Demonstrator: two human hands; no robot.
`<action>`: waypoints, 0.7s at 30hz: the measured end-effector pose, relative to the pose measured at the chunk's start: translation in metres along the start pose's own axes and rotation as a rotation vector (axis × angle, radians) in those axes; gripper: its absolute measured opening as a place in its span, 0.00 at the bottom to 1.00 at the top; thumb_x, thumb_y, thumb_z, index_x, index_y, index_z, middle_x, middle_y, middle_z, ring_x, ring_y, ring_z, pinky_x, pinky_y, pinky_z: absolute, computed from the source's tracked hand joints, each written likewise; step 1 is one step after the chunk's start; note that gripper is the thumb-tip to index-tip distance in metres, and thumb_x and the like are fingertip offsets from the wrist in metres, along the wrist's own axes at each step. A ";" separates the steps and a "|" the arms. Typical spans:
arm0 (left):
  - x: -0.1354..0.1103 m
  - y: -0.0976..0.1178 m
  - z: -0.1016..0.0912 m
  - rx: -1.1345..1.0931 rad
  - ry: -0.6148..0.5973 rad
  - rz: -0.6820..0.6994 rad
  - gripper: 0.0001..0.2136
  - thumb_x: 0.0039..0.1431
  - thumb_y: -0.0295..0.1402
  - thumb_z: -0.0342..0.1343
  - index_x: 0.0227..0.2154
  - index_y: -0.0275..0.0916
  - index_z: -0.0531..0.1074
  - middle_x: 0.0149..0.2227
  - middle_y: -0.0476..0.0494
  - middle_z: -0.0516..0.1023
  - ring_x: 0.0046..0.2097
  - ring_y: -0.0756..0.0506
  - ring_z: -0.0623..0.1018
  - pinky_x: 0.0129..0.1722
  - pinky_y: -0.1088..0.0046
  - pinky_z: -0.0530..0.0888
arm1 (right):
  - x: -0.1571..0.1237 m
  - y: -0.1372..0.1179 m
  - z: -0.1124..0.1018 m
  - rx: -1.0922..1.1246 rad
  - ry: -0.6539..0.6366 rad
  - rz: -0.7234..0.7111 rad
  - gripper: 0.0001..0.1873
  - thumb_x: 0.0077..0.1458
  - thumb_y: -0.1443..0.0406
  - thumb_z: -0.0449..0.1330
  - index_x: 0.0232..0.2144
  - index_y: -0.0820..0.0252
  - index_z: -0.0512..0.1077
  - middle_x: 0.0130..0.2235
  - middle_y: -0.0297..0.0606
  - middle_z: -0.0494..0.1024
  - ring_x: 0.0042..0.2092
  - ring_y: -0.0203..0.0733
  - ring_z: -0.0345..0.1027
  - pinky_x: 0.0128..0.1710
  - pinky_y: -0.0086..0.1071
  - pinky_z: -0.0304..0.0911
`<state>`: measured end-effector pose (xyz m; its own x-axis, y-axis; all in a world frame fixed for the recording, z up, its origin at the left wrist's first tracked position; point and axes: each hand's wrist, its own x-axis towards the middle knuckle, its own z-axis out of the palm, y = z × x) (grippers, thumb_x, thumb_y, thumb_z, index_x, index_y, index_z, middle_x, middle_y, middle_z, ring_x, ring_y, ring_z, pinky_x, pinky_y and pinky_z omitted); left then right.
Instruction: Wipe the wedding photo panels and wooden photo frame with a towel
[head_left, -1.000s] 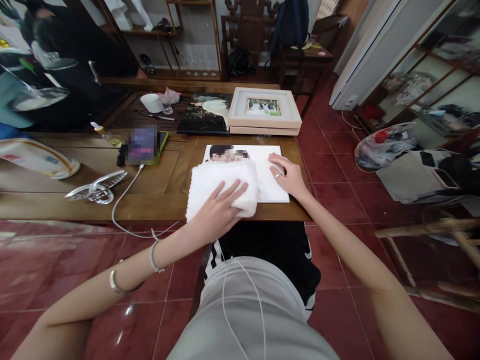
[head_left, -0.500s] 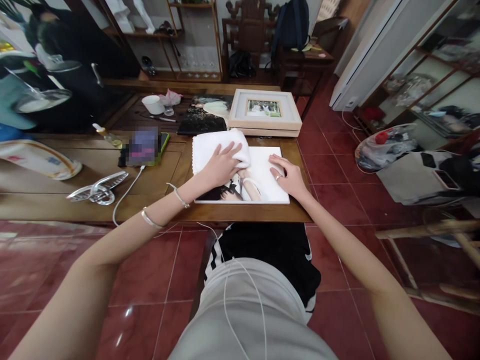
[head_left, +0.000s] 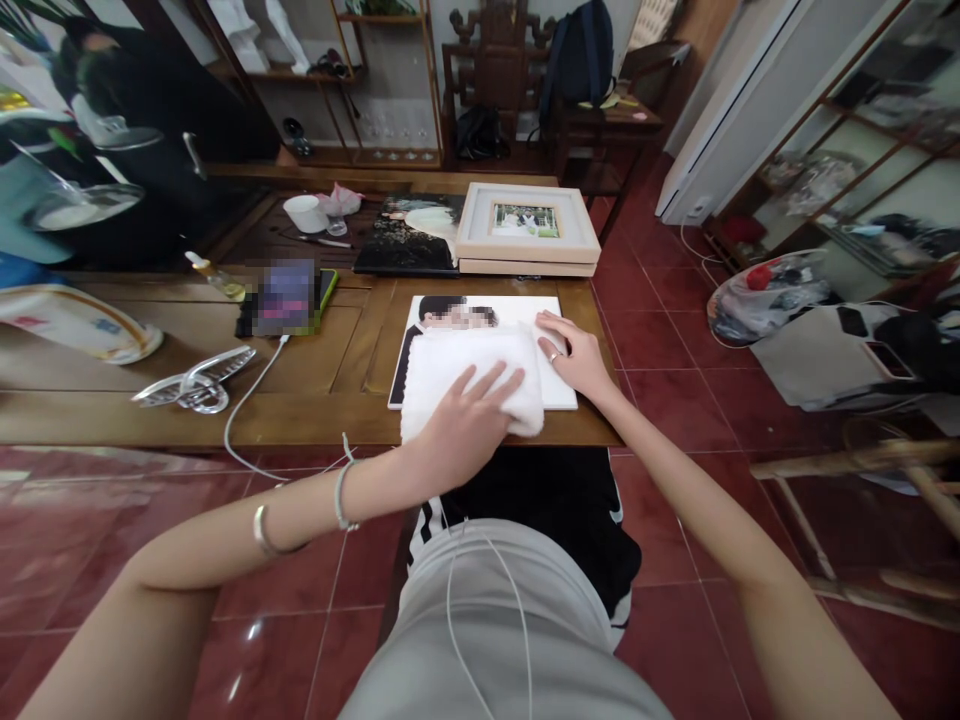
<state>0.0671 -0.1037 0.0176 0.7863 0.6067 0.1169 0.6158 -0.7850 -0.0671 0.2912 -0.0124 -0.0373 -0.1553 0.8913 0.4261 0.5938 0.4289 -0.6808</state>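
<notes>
A large photo print lies flat on the wooden table near its front edge. A folded white cloth covers the print's near half. My left hand lies flat on the cloth with fingers stretched out, pressing it down. My right hand, wearing a ring, rests palm down with fingers spread on the print's right edge.
Behind the print stand a boxed picture frame and a dark photo album. To the left lie a phone with a white cable, a clear hair clip, a small bottle and a tray. Bags sit on the right floor.
My left hand has drawn the cloth from the print's far edge back toward me to its near half, after an earlier stroke away. My right hand has stayed in place.
</notes>
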 end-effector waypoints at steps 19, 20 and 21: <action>0.066 -0.052 0.020 0.038 -0.038 -0.092 0.13 0.65 0.26 0.50 0.46 0.37 0.78 0.67 0.34 0.58 0.67 0.29 0.57 0.61 0.42 0.61 | 0.000 0.003 0.001 0.005 0.006 -0.012 0.18 0.55 0.65 0.58 0.49 0.54 0.76 0.56 0.39 0.76 0.60 0.47 0.68 0.63 0.46 0.60; 0.059 -0.043 0.017 0.039 -0.052 -0.084 0.12 0.64 0.26 0.51 0.44 0.37 0.78 0.67 0.34 0.58 0.67 0.28 0.58 0.60 0.42 0.62 | 0.000 0.003 0.001 0.005 0.006 -0.010 0.18 0.55 0.65 0.58 0.49 0.55 0.76 0.56 0.40 0.76 0.60 0.48 0.67 0.63 0.46 0.60; 0.052 -0.034 0.013 0.038 -0.060 -0.071 0.12 0.63 0.25 0.51 0.43 0.36 0.79 0.67 0.33 0.59 0.67 0.27 0.58 0.60 0.41 0.63 | 0.000 0.002 0.001 0.004 0.005 -0.008 0.19 0.55 0.66 0.58 0.49 0.55 0.76 0.56 0.40 0.76 0.60 0.48 0.67 0.63 0.46 0.60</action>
<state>0.0878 -0.0442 0.0131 0.7417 0.6678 0.0629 0.6705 -0.7354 -0.0985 0.2922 -0.0114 -0.0394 -0.1562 0.8873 0.4339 0.5895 0.4362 -0.6799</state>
